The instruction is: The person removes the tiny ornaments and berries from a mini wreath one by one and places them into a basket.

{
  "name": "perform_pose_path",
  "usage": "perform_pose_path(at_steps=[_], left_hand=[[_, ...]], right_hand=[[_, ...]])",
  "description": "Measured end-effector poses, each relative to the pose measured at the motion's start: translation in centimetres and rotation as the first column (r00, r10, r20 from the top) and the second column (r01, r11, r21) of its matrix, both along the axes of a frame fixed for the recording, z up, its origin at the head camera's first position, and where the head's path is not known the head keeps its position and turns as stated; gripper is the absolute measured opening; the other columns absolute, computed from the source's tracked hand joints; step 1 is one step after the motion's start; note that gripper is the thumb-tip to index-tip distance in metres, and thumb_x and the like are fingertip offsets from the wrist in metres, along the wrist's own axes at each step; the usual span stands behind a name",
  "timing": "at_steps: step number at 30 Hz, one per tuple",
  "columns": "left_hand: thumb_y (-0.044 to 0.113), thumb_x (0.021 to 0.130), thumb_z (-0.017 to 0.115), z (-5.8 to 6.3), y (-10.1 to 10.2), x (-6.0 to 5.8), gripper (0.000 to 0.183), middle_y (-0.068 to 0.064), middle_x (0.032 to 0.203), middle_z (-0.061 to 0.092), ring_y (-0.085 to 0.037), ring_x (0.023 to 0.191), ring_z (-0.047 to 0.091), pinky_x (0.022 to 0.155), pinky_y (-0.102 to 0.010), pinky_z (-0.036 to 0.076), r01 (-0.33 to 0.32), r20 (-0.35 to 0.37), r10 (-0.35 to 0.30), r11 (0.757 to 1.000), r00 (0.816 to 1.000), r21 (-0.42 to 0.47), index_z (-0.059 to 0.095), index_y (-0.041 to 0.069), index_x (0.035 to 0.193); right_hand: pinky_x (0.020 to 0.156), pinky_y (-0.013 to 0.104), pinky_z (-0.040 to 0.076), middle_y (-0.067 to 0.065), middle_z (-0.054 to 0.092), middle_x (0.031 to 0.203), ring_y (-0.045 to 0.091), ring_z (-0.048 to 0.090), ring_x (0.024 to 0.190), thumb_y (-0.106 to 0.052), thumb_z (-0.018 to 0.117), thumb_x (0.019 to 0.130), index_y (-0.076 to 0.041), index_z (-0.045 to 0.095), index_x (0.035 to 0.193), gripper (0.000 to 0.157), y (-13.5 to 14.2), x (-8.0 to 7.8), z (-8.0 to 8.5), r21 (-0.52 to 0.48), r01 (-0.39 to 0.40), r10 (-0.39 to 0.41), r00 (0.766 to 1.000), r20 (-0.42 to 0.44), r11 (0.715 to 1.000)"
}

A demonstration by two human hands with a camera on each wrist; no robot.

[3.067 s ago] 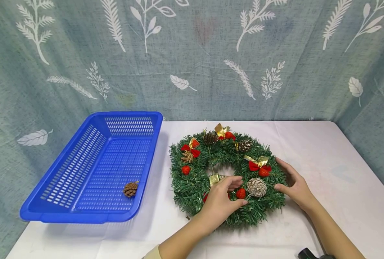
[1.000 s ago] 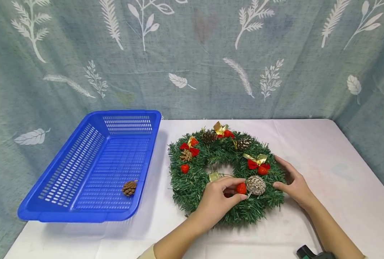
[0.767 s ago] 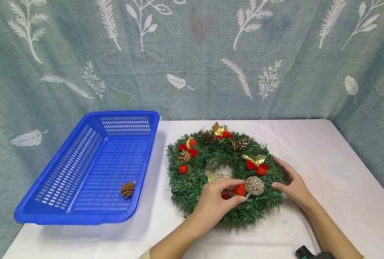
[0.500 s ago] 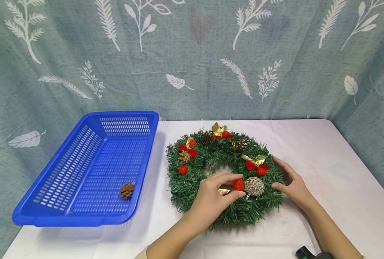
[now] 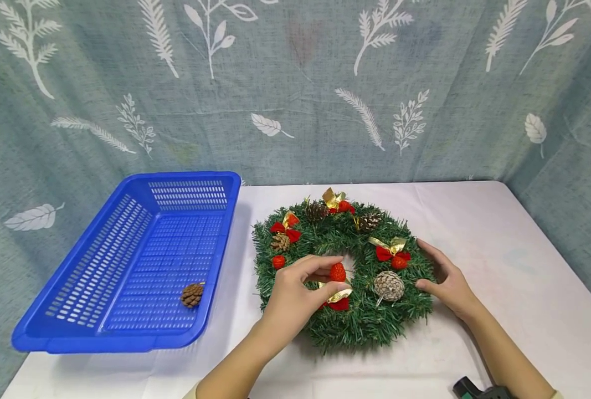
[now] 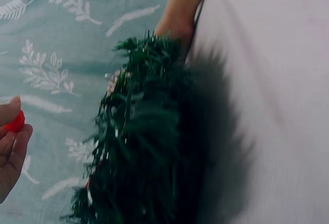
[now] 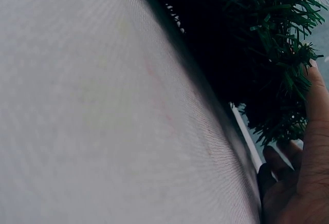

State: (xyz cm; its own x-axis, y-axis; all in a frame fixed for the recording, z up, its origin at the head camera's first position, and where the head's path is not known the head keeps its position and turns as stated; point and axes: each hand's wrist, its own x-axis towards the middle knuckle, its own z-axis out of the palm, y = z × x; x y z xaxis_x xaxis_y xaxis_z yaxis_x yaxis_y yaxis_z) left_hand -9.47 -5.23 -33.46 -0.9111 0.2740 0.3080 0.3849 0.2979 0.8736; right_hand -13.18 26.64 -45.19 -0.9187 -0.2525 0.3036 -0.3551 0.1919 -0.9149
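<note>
A green Christmas wreath (image 5: 370, 327) lies on the table, dressed with pine cones, red berries and red-and-gold bows. Over its front left part, my left hand (image 5: 292, 291) pinches a red artificial berry (image 5: 338, 272) between thumb and fingertips, also seen in the left wrist view as a red berry (image 6: 17, 121). A frosted pine cone (image 5: 389, 285) sits on the wreath to the right of that hand. My right hand (image 5: 450, 282) grips the wreath's right edge. In the right wrist view its thumb and fingers (image 7: 280, 162) lie against the green needles, partly hidden by them.
A blue perforated basket (image 5: 121, 342) stands to the left, with one brown pine cone (image 5: 192, 295) inside. Near the front right edge of the table lies a dark object (image 5: 479, 390), partly cut off. A patterned curtain (image 5: 295, 111) hangs behind the table.
My left hand has closed on the red berry beside the frosted pine cone, lifted it off and carried it left over the wreath. The right hand has kept its hold.
</note>
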Motion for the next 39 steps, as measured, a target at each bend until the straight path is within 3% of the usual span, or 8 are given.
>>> perform_pose_path(at_steps=[5, 12, 18, 27, 33, 39], left_hand=[[0.015, 0.074, 0.080, 0.2, -0.9, -0.1, 0.039, 0.006, 0.092, 0.068, -0.007, 0.082, 0.065, 0.075, -0.026, 0.056, -0.045, -0.035, 0.044, 0.998, 0.998, -0.033, 0.070, 0.018, 0.111], [0.015, 0.073, 0.080, 0.7, -2.5, -0.2, 0.039, 0.007, 0.094, 0.069, -0.007, 0.085, 0.065, 0.080, -0.026, 0.055, -0.096, 0.031, 0.096, 0.995, 0.995, -0.008, 0.070, 0.020, 0.110], [0.013, 0.073, 0.080, 0.5, -4.4, -0.1, 0.037, 0.002, 0.096, 0.068, -0.011, 0.085, 0.065, 0.079, -0.026, 0.055, -0.157, -0.068, 0.158, 0.987, 0.985, 0.008, 0.070, 0.013, 0.109], [0.007, 0.072, 0.081, 1.3, -7.0, 0.2, 0.037, -0.001, 0.094, 0.071, -0.008, 0.082, 0.067, 0.078, -0.022, 0.056, -0.223, -0.091, 0.224, 0.975, 0.970, 0.021, 0.069, 0.009, 0.108], [0.002, 0.074, 0.079, 2.1, -9.0, 0.6, 0.035, -0.002, 0.102, 0.071, -0.005, 0.084, 0.066, 0.083, -0.017, 0.053, -0.263, -0.050, 0.261, 0.965, 0.964, -0.027, 0.069, 0.006, 0.108], [0.007, 0.076, 0.079, 3.1, -11.0, 0.9, 0.034, -0.005, 0.101, 0.071, -0.003, 0.085, 0.066, 0.077, -0.015, 0.054, -0.304, -0.021, 0.303, 0.951, 0.953, -0.056, 0.069, 0.008, 0.108]], right_hand=[[0.102, 0.004, 0.026, -0.011, 0.033, 0.148, -0.007, 0.029, 0.132, 0.004, 0.067, 0.083, -0.002, 0.027, 0.148, 0.077, 0.0, 0.0, -0.1, 0.010, 0.006, -0.006, 1.000, 0.000, 1.000], [0.102, 0.003, 0.026, -0.012, 0.032, 0.149, -0.008, 0.029, 0.131, 0.003, 0.067, 0.084, -0.003, 0.027, 0.148, 0.076, -0.1, 0.0, -0.2, 0.024, 0.017, -0.017, 1.000, 0.004, 1.000], [0.102, 0.003, 0.026, -0.012, 0.032, 0.149, -0.009, 0.029, 0.131, 0.003, 0.067, 0.083, -0.003, 0.027, 0.148, 0.076, -0.2, 0.0, -0.2, 0.024, 0.019, -0.019, 1.000, 0.004, 1.000], [0.102, 0.003, 0.025, -0.009, 0.031, 0.150, -0.009, 0.028, 0.132, 0.004, 0.066, 0.084, -0.001, 0.026, 0.148, 0.076, -0.2, 0.0, -0.2, 0.019, 0.007, -0.007, 1.000, -0.005, 1.000], [0.102, 0.003, 0.025, -0.015, 0.030, 0.149, -0.010, 0.027, 0.132, 0.002, 0.066, 0.085, -0.006, 0.025, 0.149, 0.076, -0.1, 0.1, -0.3, 0.039, 0.008, -0.008, 1.000, 0.006, 0.999], [0.103, 0.003, 0.024, -0.016, 0.030, 0.148, -0.010, 0.026, 0.132, 0.003, 0.066, 0.085, -0.004, 0.025, 0.149, 0.077, 0.0, 0.1, -0.2, 0.038, 0.006, -0.005, 1.000, -0.009, 0.999]])
